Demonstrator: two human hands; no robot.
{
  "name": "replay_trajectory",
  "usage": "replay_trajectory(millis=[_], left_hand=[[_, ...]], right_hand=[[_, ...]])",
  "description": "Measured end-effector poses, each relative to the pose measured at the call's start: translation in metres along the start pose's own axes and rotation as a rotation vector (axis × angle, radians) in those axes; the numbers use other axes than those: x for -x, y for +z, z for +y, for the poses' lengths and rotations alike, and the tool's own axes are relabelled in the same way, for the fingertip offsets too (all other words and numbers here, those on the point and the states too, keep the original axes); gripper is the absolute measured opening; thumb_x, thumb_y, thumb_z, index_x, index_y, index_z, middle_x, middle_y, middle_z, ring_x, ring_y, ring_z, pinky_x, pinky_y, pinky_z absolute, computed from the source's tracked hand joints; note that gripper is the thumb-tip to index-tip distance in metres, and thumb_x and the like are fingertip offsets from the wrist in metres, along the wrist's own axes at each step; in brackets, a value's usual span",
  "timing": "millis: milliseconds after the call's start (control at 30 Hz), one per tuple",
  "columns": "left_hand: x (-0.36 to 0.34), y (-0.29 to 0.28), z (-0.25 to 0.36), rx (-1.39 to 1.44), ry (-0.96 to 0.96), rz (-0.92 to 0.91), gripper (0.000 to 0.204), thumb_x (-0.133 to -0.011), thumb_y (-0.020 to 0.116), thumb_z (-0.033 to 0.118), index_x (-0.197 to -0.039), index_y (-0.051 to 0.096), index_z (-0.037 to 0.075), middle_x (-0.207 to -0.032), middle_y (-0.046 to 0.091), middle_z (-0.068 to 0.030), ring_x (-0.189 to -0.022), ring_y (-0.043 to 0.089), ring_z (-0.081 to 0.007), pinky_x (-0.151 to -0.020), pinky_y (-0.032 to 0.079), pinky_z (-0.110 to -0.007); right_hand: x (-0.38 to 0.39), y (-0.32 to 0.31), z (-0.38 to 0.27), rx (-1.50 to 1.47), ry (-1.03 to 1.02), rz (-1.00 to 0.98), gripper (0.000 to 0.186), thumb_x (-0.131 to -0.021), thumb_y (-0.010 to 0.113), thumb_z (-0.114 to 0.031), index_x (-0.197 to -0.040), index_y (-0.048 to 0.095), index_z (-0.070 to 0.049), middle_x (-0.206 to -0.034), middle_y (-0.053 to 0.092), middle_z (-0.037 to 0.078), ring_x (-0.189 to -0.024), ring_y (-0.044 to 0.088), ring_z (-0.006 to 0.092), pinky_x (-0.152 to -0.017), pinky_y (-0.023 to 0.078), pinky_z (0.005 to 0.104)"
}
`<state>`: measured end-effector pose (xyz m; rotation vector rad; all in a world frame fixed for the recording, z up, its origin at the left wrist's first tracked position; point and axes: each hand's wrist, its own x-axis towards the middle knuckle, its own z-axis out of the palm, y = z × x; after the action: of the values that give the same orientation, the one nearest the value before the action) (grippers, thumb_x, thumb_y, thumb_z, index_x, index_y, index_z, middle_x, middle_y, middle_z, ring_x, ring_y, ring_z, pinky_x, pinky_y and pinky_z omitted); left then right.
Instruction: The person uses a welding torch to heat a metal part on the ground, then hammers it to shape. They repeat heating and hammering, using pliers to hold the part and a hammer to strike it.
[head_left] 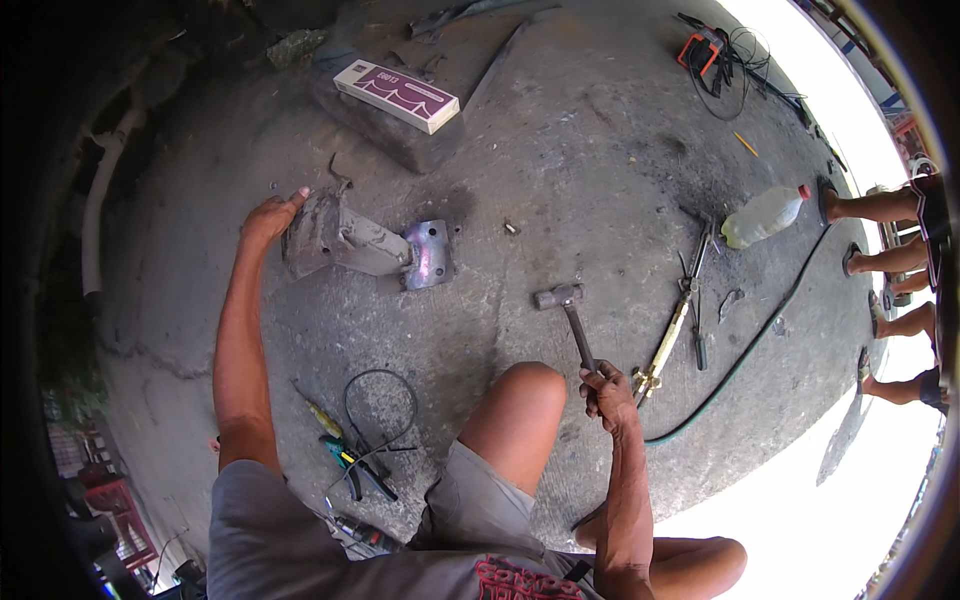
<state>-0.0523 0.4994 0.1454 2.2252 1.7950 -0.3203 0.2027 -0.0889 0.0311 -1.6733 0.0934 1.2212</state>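
Observation:
My left hand (270, 217) reaches out and rests on the left end of a grey welded metal bracket (345, 240) lying on the concrete floor; the bracket ends in a flat plate with bolt holes (429, 254). My right hand (606, 392) grips the handle of a small sledgehammer (566, 308), whose head rests on the ground to the right of the bracket. My bent knee (525, 395) sits between the two arms.
A brass cutting torch (672, 335) with a green hose (745, 355) lies to the right. Pliers and a wire loop (365, 440) lie near my left elbow. A white and purple box (397, 94), a plastic bottle (763, 215) and other people's legs (890, 262) are around.

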Motion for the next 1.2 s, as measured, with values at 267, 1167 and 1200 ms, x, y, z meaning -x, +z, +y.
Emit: replay_trajectory(millis=[267, 1167, 1200], left_hand=[[0.068, 0.024, -0.042, 0.201, -0.042, -0.005, 0.115, -0.087, 0.037, 0.093, -0.143, 0.058, -0.005, -0.148, 0.056, -0.0282, -0.142, 0.049, -0.0428, -0.118, 0.038, -0.047], [0.175, 0.072, -0.062, 0.67, -0.135, 0.097, 0.106, -0.086, 0.056, 0.085, -0.143, 0.059, -0.004, -0.147, 0.059, -0.026, -0.14, 0.053, -0.0397, -0.118, 0.038, -0.045], [0.176, 0.07, -0.057, 0.707, -0.128, 0.072, 0.107, -0.086, 0.055, 0.086, -0.143, 0.059, -0.005, -0.147, 0.058, -0.0262, -0.14, 0.052, -0.0399, -0.118, 0.038, -0.045]], right_hand=[[-0.007, 0.005, -0.024, -0.085, 0.131, -0.038, 0.023, -0.1, 0.067, -0.02, -0.116, 0.06, -0.004, -0.067, 0.054, 0.001, -0.043, 0.044, 0.0099, -0.039, 0.037, 0.0281], [0.015, 0.081, 0.004, 0.003, 0.0, -0.136, 0.024, -0.1, 0.063, -0.007, -0.114, 0.047, -0.017, -0.072, 0.05, 0.0, -0.048, 0.041, 0.0085, -0.042, 0.035, 0.0247], [0.016, 0.08, 0.003, 0.089, -0.089, -0.183, 0.022, -0.103, 0.063, -0.012, -0.12, 0.05, -0.013, -0.068, 0.048, -0.001, -0.047, 0.041, 0.0082, -0.043, 0.034, 0.026]])
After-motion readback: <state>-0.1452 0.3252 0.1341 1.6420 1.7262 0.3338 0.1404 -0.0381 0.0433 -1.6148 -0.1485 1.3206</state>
